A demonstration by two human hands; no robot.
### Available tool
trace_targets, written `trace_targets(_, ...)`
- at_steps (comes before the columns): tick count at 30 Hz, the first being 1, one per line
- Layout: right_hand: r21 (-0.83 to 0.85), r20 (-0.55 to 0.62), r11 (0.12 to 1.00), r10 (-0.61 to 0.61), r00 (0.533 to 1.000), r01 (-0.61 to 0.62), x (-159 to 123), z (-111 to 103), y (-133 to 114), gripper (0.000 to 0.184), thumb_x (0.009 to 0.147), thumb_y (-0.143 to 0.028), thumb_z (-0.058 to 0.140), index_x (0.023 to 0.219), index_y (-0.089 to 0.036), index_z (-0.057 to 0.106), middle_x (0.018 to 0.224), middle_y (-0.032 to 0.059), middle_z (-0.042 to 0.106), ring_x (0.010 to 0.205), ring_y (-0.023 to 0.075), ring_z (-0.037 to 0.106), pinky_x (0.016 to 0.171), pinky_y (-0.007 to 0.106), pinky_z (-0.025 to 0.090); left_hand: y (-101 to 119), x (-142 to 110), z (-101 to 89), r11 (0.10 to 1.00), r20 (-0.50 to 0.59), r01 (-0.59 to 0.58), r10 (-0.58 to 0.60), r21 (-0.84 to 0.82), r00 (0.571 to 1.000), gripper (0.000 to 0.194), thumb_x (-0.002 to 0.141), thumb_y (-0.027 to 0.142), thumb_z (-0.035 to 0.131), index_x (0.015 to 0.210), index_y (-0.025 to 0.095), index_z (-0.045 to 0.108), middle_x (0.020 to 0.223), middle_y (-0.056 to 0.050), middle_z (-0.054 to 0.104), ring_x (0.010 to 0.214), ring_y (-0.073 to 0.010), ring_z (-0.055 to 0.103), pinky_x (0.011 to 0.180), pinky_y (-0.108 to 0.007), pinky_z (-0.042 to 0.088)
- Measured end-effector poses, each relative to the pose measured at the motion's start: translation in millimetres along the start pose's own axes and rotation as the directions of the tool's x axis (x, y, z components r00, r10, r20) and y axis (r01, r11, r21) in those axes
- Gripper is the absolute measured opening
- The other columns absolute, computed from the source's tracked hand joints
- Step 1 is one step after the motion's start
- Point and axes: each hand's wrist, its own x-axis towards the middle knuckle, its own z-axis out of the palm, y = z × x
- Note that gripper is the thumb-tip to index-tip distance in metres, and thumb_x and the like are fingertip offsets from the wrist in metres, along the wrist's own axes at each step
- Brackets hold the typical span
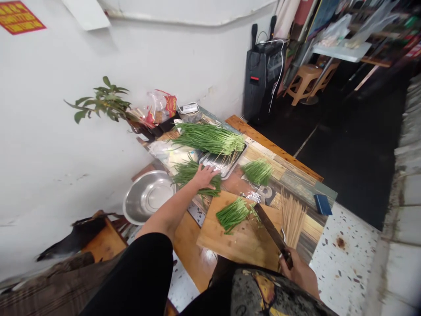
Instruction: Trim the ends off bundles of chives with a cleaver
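My left hand point(205, 176) reaches over a loose pile of green garlic chive lengths point(184, 174), its fingers spread and resting at the pile's right end. My right hand point(300, 270) grips the handle of a kitchen knife point(270, 229), whose long dark blade slants over the right side of the wooden cutting board point(210, 232). A short bundle of cut chives point(233, 215) lies on the board, with small chopped pale bits near the blade tip. Behind my left hand, long whole chives point(210, 137) lie across a tray point(226, 169).
A steel basin point(149, 197) stands left of the board. Another cut chive bundle point(258, 171) lies on the table beyond it. Bamboo skewers point(292, 219) and a blue box point(322, 205) are to the right. A potted plant point(103, 103) is at the wall; a black speaker point(263, 81) stands behind.
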Motion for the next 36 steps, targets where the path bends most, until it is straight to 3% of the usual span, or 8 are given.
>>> trace_targets(8, -0.041, -0.023, 0.999, -0.021, 1.0, 0.02, -5, -13, -2, 0.035, 0.085, -0.041, 0.037, 0.107, -0.021, 0.056, 0.09, 0.0074, 0.069, 0.069, 0.0224, 0.066, 0.055, 0.03, 0.047, -4, -8, -14.2, 0.995, 0.073, -0.075, 0.07, 0.059, 0.995, 0.099, 0.067, 0.036, 0.072, 0.146, 0.03, 0.012, 0.149, -0.011, 0.026, 0.136, -0.0302, 0.018, 0.108, -0.054, 0.001)
trace_targets(16, -0.047, -0.037, 0.997, 0.061, 0.997, -0.063, -4, -11, -1, 0.037, 0.083, -0.042, 0.045, 0.109, -0.018, 0.056, 0.091, 0.0066, 0.067, 0.066, 0.0178, 0.063, 0.054, 0.027, 0.043, 3, -26, -30.5, 0.999, -0.029, 0.011, -0.01, 0.03, 1.0, 0.085, 0.075, 0.051, 0.061, 0.145, 0.03, 0.017, 0.151, -0.01, 0.022, 0.134, -0.0354, 0.022, 0.102, -0.062, 0.012)
trace_targets(18, -0.032, -0.032, 0.995, 0.097, 0.995, -0.098, -4, -8, 1, 0.04, 0.083, -0.044, 0.046, 0.111, -0.018, 0.055, 0.091, 0.0064, 0.067, 0.068, 0.0178, 0.063, 0.057, 0.027, 0.043, 19, -34, -38.9, 0.999, -0.154, 0.051, -0.051, -0.005, 0.987, 0.07, 0.084, 0.052, 0.048, 0.143, 0.023, 0.024, 0.147, -0.012, 0.029, 0.131, -0.031, 0.028, 0.105, -0.054, 0.014)
trace_targets(21, 0.006, -0.022, 0.989, 0.146, 0.989, -0.145, -6, -8, 2, 0.041, 0.083, -0.047, 0.047, 0.112, -0.019, 0.055, 0.087, 0.0054, 0.067, 0.072, 0.0181, 0.063, 0.059, 0.026, 0.043, 66, -49, -37.7, 0.989, -0.269, 0.1, -0.126, -0.105, 0.955, 0.058, 0.09, 0.05, 0.035, 0.137, 0.016, 0.035, 0.133, -0.014, 0.046, 0.121, -0.0276, 0.04, 0.103, -0.044, 0.023)
trace_targets(24, 0.042, -0.02, 0.985, 0.167, 0.986, -0.166, -10, -13, 2, 0.041, 0.083, -0.047, 0.047, 0.111, -0.018, 0.055, 0.085, 0.005, 0.068, 0.075, 0.0184, 0.064, 0.061, 0.026, 0.043, 129, -61, -12.3, 0.979, -0.14, 0.024, -0.053, -0.201, 0.989, 0.072, 0.08, 0.058, 0.047, 0.135, 0.012, 0.037, 0.131, -0.018, 0.047, 0.119, -0.0322, 0.04, 0.101, -0.045, 0.026)
trace_targets(27, 0.067, -0.036, 0.981, 0.187, 0.982, -0.184, -15, -20, 3, 0.042, 0.083, -0.048, 0.046, 0.11, -0.018, 0.056, 0.082, 0.0045, 0.068, 0.073, 0.0181, 0.063, 0.061, 0.026, 0.043, 179, -65, 22.4, 0.977, -0.04, 0.056, -0.065, -0.207, 0.997, 0.094, 0.068, 0.058, 0.061, 0.138, 0.004, 0.029, 0.133, -0.024, 0.041, 0.122, -0.036, 0.036, 0.102, -0.044, 0.025)
trace_targets(31, 0.11, -0.072, 0.976, 0.195, 0.978, -0.187, -22, -22, 9, 0.044, 0.083, -0.051, 0.044, 0.109, -0.018, 0.058, 0.085, 0.0058, 0.068, 0.074, 0.0186, 0.063, 0.061, 0.026, 0.043, 204, -58, 46.4, 0.951, 0.062, 0.287, -0.281, -0.113, 0.958, 0.097, 0.066, 0.051, 0.065, 0.141, 0.008, 0.021, 0.124, -0.023, 0.047, 0.114, -0.0355, 0.043, 0.096, -0.044, 0.03)
trace_targets(36, 0.158, -0.109, 0.97, 0.203, 0.973, -0.185, -31, -21, 24, 0.044, 0.082, -0.051, 0.045, 0.108, -0.018, 0.058, 0.08, 0.0051, 0.068, 0.067, 0.0185, 0.063, 0.058, 0.027, 0.043, 212, -51, 39.0, 0.884, 0.136, 0.433, -0.413, -0.179, 0.9, 0.1, 0.064, 0.048, 0.067, 0.141, 0.009, 0.017, 0.118, -0.022, 0.05, 0.108, -0.0342, 0.049, 0.088, -0.041, 0.038)
